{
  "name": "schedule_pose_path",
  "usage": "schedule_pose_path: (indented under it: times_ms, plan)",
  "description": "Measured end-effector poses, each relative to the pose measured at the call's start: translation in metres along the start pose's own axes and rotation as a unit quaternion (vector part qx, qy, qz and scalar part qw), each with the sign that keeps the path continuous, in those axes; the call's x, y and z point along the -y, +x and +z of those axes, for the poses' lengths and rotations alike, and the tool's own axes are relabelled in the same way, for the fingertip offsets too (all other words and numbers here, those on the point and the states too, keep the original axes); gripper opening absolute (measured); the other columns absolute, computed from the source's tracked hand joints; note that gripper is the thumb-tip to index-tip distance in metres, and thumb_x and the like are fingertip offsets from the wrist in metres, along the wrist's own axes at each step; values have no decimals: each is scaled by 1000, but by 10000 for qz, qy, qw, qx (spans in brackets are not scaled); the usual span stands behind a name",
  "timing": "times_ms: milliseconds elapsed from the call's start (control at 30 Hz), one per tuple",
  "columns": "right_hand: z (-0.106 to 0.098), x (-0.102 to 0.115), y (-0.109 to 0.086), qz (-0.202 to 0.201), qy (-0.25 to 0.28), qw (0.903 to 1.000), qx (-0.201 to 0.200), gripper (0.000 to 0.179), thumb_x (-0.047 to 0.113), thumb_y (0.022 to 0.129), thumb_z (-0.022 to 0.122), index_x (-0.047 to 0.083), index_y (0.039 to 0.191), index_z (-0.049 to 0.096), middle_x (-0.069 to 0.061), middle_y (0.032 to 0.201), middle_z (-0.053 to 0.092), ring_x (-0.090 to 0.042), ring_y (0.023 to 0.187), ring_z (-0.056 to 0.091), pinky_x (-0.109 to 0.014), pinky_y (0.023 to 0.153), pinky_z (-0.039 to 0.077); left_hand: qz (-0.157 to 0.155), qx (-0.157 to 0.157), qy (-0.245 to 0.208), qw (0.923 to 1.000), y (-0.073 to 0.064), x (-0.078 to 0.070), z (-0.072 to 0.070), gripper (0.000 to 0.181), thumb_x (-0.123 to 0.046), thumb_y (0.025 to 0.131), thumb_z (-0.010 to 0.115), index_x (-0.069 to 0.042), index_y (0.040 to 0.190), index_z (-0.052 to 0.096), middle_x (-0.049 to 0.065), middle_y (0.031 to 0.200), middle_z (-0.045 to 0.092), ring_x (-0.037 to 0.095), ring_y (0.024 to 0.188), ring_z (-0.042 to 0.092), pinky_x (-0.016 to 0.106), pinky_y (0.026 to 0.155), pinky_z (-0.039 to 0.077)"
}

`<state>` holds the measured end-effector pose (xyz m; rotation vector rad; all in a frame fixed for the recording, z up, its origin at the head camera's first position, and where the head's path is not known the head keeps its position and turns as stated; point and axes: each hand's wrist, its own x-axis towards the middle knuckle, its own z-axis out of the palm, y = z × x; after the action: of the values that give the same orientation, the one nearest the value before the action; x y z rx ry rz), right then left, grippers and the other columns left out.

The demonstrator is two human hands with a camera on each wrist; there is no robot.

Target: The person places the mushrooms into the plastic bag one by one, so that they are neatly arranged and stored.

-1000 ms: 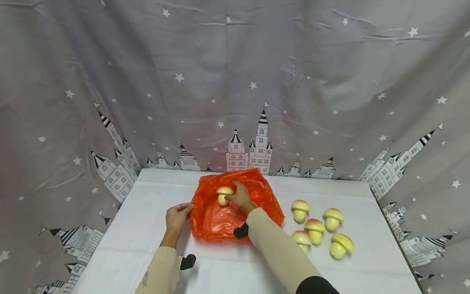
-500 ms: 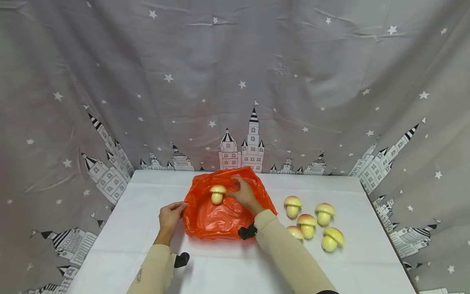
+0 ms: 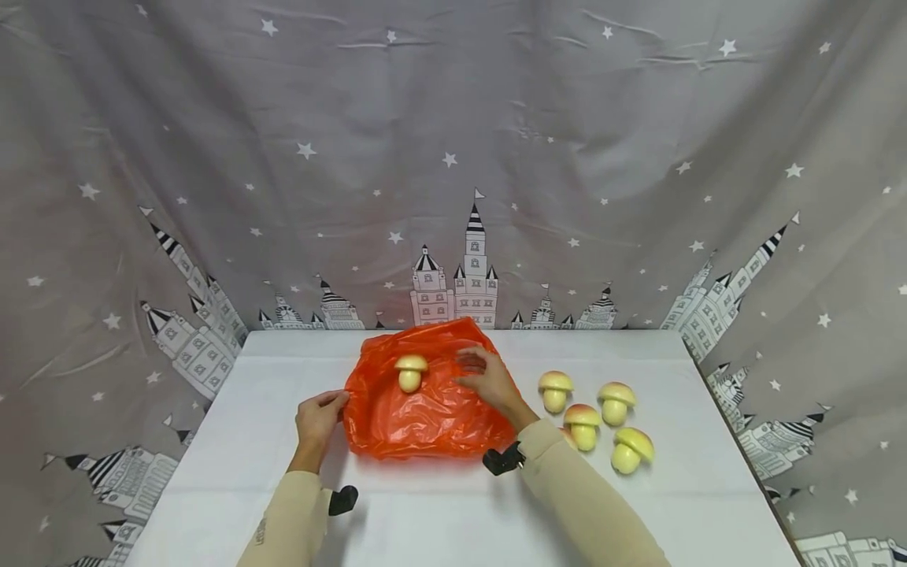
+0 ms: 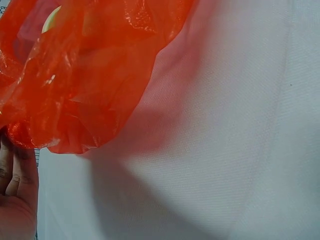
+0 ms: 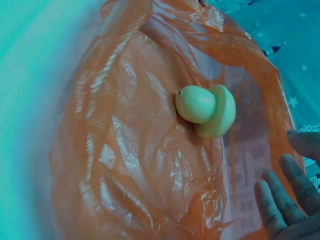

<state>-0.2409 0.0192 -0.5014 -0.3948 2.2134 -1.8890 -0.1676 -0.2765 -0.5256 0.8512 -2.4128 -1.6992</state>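
Note:
A red plastic bag (image 3: 432, 425) lies spread with its mouth gaping on the white table. Inside it rests one yellow toy mushroom (image 3: 410, 372), also plain in the right wrist view as a mushroom (image 5: 205, 110) on the crinkled plastic. My left hand (image 3: 318, 419) pinches the bag's left edge between thumb and fingers; in the left wrist view that hand (image 4: 19, 185) is partly cut off. Over the bag's right side is my right hand (image 3: 492, 383), fingers spread and holding nothing, apart from the mushroom.
Right of the bag stand several more mushrooms, among them one at the back (image 3: 555, 391) and one nearest the front (image 3: 631, 450). Another is mostly behind the right sleeve (image 3: 581, 496). A grey curtain (image 3: 453, 94) hangs behind the white table (image 3: 425, 520).
My right hand has let go of the mushroom in the bag and drawn back to the right. The left hand keeps its pinch on the bag. The head view has shifted slightly.

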Motion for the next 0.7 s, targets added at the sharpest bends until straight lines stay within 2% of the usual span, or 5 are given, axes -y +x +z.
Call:
schedule_pose_path:
  times_ms: [233, 400, 533, 700]
  plan:
    - [-14, 23, -24, -192, 257, 9993, 215, 43, -12, 83, 66, -12, 124, 53, -30, 122, 57, -43, 114, 55, -42, 94, 49, 33, -92, -168, 9998, 0, 1, 0, 37, -22, 97, 60, 9, 118, 63, 23, 107, 65, 10, 74, 61, 15, 67, 52]
    - [-26, 23, -29, -274, 480, 9983, 158, 43, -15, 82, 64, -12, 124, 53, -32, 123, 55, -43, 113, 55, -46, 95, 48, 50, -154, -153, 9998, 3, 1, -1, 36, -22, 96, 60, 7, 117, 64, 19, 105, 67, 9, 73, 61, 14, 65, 52]
    - [-39, 18, -32, -262, 665, 9974, 70, 44, -13, 83, 65, -15, 125, 50, -36, 125, 52, -48, 117, 50, -44, 97, 47, -18, -134, -101, 9999, 5, 2, -2, 37, -23, 97, 59, 6, 118, 64, 21, 110, 65, 10, 75, 61, 13, 65, 51]
    - [-59, -2, -32, -244, 676, 9969, -319, 45, -11, 83, 67, -12, 125, 52, -33, 125, 53, -46, 119, 50, -31, 91, 51, 6, -36, -33, 10000, 6, 2, 0, 38, -24, 98, 58, 7, 119, 63, 23, 112, 63, 12, 77, 61, 13, 66, 51]
